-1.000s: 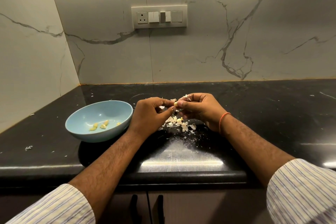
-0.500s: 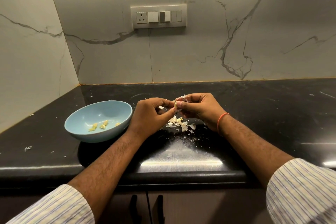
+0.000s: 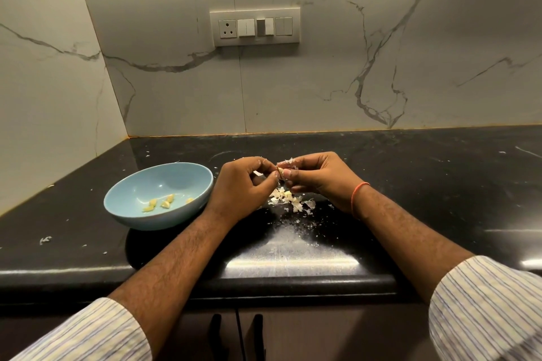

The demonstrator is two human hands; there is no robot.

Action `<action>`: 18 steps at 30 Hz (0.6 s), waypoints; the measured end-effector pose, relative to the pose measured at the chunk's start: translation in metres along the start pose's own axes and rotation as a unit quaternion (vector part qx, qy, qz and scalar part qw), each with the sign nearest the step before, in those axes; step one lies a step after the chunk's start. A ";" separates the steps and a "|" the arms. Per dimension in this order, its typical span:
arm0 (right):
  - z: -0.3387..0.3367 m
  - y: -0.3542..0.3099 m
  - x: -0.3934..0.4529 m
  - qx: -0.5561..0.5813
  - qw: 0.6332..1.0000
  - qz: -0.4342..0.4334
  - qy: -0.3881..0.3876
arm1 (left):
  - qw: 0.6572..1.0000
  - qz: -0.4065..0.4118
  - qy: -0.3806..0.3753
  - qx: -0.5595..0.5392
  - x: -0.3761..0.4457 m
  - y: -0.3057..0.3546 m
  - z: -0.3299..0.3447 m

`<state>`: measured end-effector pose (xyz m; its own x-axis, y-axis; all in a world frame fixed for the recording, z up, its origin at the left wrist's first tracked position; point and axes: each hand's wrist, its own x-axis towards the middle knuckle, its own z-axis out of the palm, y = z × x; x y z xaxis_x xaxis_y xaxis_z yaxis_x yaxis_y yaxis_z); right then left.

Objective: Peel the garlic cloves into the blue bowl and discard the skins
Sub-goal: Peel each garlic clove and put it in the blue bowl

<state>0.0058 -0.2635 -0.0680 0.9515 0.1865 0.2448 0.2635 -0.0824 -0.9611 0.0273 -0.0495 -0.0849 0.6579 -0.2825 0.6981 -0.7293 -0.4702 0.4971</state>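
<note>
Both hands meet above the black counter, just right of the blue bowl (image 3: 132, 193). My right hand (image 3: 319, 182) pinches a small garlic clove (image 3: 282, 170) with white skin still clinging to it. My left hand (image 3: 243, 187) has its thumb and fingers curled against the same clove from the left. Several peeled yellowish cloves (image 3: 165, 204) lie in the bowl's bottom. Under the hands sits a pile of white skins (image 3: 290, 199) on the counter.
The black counter (image 3: 410, 184) ends in a rounded front edge, with skin flecks scattered over it. Marble walls close the back and left side. A switch panel (image 3: 255, 27) is on the back wall. Cabinet handles (image 3: 234, 334) show below the counter.
Fingers have shifted slightly on the clove; both hands stay in the same place over the skin pile. The bowl has not moved.
</note>
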 end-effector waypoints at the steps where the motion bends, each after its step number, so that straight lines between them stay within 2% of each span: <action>1: 0.000 0.000 0.000 -0.001 1.000 -0.002 -0.002 | 1.000 -0.015 -0.005 -0.012 0.000 -0.001 0.001; 6: -0.001 0.000 0.003 0.022 0.999 -0.021 0.020 | 0.982 -0.107 -0.029 -0.153 0.003 0.004 -0.002; 9: -0.003 0.000 0.004 0.016 0.999 -0.025 0.025 | 0.970 -0.119 -0.053 -0.206 0.004 0.009 -0.004; 14: -0.003 0.001 0.003 0.006 0.999 -0.024 0.023 | 0.964 -0.138 -0.043 -0.221 0.005 0.008 -0.003; 18: -0.001 0.003 0.004 -0.084 0.996 -0.028 0.012 | 0.962 -0.159 -0.035 -0.221 0.006 0.003 -0.003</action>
<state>0.0106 -0.2642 -0.0699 0.9377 0.1718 0.3020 0.3367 -0.2349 -0.9118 0.0283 -0.0502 -0.0781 0.8606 -0.2469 0.4455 -0.4874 -0.1450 0.8611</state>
